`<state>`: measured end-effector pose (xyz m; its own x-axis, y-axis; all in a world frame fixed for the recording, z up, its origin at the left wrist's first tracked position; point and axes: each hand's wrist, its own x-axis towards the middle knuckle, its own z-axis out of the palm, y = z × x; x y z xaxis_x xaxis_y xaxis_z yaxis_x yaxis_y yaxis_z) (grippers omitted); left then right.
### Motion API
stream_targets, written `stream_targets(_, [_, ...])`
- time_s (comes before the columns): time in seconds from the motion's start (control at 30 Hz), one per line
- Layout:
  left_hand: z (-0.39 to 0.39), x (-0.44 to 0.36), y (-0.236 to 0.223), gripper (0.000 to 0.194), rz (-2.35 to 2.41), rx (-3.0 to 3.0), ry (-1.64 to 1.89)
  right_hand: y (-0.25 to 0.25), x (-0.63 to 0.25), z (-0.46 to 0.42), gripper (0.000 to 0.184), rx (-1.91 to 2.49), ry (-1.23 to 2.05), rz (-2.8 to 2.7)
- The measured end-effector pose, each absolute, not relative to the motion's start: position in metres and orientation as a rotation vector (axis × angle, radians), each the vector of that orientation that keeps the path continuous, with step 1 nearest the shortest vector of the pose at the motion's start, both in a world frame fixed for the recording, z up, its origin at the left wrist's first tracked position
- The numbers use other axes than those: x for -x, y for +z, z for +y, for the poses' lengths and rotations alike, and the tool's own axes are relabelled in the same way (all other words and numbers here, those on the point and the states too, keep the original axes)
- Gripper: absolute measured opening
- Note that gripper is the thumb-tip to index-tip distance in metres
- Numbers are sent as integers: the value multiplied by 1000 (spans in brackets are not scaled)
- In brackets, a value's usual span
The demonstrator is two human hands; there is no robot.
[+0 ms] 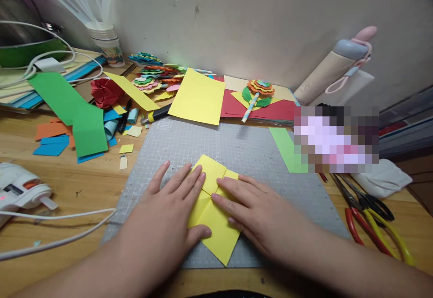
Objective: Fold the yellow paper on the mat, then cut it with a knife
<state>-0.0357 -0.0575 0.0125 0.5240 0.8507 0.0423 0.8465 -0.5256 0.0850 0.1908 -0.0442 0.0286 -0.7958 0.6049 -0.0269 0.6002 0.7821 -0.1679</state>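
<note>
A folded piece of yellow paper (219, 230) lies on the grey cutting mat (257, 153), with fold lines and flaps meeting near its middle. My left hand (169, 212) lies flat over its left side, fingers stretched out and thumb touching the lower left part. On the right side rests my right hand (257, 208), fingers extended across the flaps near the centre. Both palms cover parts of the paper's edges.
Behind the mat are a yellow sheet (199, 97), a paper flower (260, 88) and a utility knife (157, 114). Green paper (89, 129) and scraps lie left, near a white glue gun (20, 190). Scissors (361, 199) and red-and-yellow-handled pliers (368, 226) lie right.
</note>
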Motion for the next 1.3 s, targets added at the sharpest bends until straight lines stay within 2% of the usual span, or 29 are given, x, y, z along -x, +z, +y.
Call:
stream_targets(0.57, [-57, 34, 17, 73, 1483, -2635, 67, 24, -188, -47, 45, 972, 213, -2960])
stream_targets(0.83, [-56, 35, 18, 76, 1480, -2624, 74, 37, -197, -37, 37, 990, 490, -2858])
stream_targets(1.3, [-57, 34, 16, 73, 1484, -2630, 77, 33, -192, -42, 31, 914, 301, -2883])
